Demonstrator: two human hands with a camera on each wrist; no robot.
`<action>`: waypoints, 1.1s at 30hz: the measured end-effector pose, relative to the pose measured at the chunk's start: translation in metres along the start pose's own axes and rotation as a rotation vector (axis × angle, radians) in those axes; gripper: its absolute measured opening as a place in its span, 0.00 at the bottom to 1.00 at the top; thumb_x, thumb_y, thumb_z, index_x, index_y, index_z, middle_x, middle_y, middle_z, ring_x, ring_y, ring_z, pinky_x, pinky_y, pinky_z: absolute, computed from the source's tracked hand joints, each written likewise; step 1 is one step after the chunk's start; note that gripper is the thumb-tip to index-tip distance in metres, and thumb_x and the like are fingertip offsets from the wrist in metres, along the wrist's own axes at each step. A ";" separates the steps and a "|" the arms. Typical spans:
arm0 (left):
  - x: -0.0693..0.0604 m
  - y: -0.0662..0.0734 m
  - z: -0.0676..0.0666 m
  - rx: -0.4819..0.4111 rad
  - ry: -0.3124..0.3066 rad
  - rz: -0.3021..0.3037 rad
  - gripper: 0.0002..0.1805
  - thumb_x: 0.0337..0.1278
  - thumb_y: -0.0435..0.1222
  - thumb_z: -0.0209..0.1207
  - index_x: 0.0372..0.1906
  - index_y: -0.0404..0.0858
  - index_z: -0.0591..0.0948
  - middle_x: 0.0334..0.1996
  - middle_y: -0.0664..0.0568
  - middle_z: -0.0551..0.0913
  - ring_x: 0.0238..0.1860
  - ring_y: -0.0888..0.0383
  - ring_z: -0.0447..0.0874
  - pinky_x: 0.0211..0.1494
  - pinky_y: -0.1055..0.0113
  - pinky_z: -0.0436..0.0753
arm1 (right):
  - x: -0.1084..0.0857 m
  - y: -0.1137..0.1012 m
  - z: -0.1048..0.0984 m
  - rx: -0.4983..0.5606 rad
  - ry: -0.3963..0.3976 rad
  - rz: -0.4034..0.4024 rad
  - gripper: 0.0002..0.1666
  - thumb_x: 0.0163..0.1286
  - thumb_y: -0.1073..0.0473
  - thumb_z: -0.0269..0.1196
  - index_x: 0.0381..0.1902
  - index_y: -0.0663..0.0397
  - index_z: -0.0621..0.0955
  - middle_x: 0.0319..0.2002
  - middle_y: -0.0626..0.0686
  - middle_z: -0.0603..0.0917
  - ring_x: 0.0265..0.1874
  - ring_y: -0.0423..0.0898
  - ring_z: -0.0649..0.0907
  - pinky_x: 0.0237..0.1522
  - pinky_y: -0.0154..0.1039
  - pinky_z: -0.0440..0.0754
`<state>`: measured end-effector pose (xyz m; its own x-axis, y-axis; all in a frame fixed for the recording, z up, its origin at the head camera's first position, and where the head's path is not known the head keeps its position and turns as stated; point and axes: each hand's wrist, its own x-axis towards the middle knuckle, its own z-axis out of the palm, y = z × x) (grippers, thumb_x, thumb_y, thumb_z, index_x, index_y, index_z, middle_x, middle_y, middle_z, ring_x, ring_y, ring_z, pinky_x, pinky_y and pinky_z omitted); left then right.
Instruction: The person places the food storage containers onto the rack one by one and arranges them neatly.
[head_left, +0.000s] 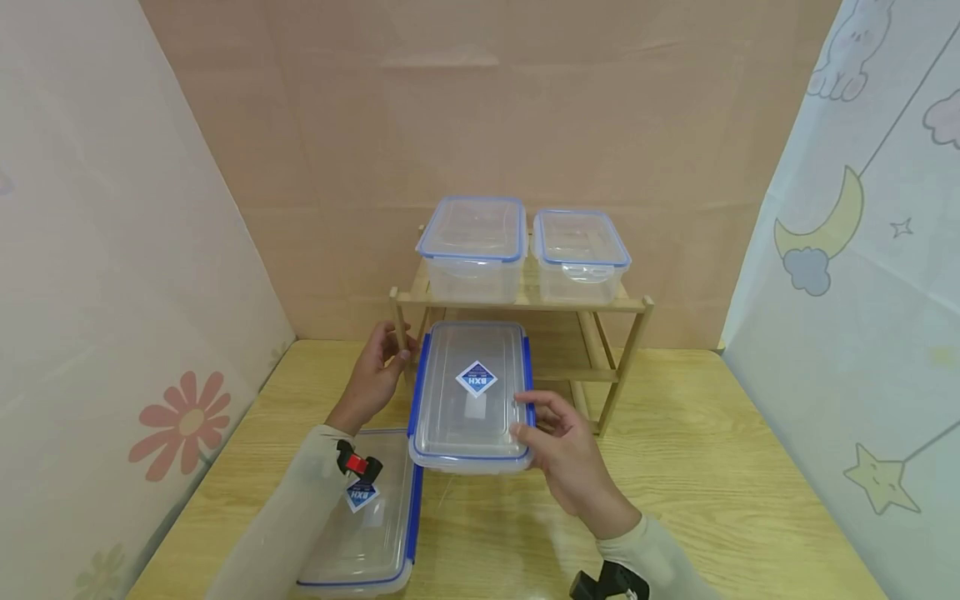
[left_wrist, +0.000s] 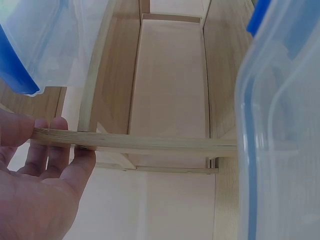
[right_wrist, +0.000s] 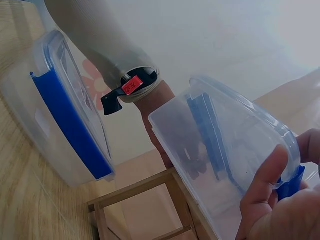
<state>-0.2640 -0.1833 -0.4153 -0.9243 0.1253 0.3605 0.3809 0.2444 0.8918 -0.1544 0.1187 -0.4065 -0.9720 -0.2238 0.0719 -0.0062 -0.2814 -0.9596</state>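
My right hand (head_left: 566, 454) grips the right edge of a clear food container (head_left: 471, 425) with blue side clips and a diamond label. The container is raised and tilted before the lower level of a wooden rack (head_left: 525, 305). In the right wrist view, thumb and fingers pinch the container (right_wrist: 220, 145) by its lid edge. My left hand (head_left: 373, 375) holds the rack's front left post, its fingers curled round the wood in the left wrist view. A similar container (head_left: 375, 546) lies on the table, partly hidden by my left forearm.
On the rack's top stand a larger clear box (head_left: 472, 275) and a smaller one (head_left: 581, 275), both with blue-rimmed lids. The wood-grain table (head_left: 712, 467) is bounded by a brown back wall and patterned side walls.
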 end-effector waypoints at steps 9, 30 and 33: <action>0.000 0.002 -0.001 0.014 0.001 0.000 0.20 0.80 0.25 0.49 0.68 0.41 0.68 0.58 0.33 0.80 0.64 0.41 0.81 0.69 0.39 0.79 | 0.007 -0.006 0.000 0.020 -0.019 0.027 0.23 0.71 0.71 0.66 0.62 0.55 0.78 0.51 0.58 0.77 0.44 0.50 0.88 0.38 0.43 0.92; -0.002 0.001 -0.001 0.017 -0.009 0.010 0.20 0.80 0.25 0.50 0.69 0.41 0.67 0.58 0.36 0.81 0.63 0.43 0.82 0.69 0.43 0.81 | 0.024 -0.021 -0.008 -0.056 -0.134 0.000 0.45 0.67 0.74 0.69 0.79 0.60 0.65 0.53 0.55 0.77 0.48 0.46 0.81 0.45 0.36 0.89; -0.002 0.001 -0.001 0.018 -0.007 0.011 0.20 0.79 0.25 0.50 0.69 0.40 0.67 0.57 0.38 0.81 0.63 0.44 0.81 0.68 0.44 0.81 | 0.027 -0.022 -0.009 -0.071 -0.149 -0.007 0.49 0.65 0.75 0.70 0.81 0.60 0.63 0.56 0.56 0.77 0.50 0.46 0.82 0.48 0.36 0.89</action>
<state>-0.2619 -0.1842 -0.4148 -0.9200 0.1351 0.3679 0.3912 0.2598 0.8829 -0.1825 0.1273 -0.3858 -0.9262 -0.3597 0.1128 -0.0343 -0.2175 -0.9754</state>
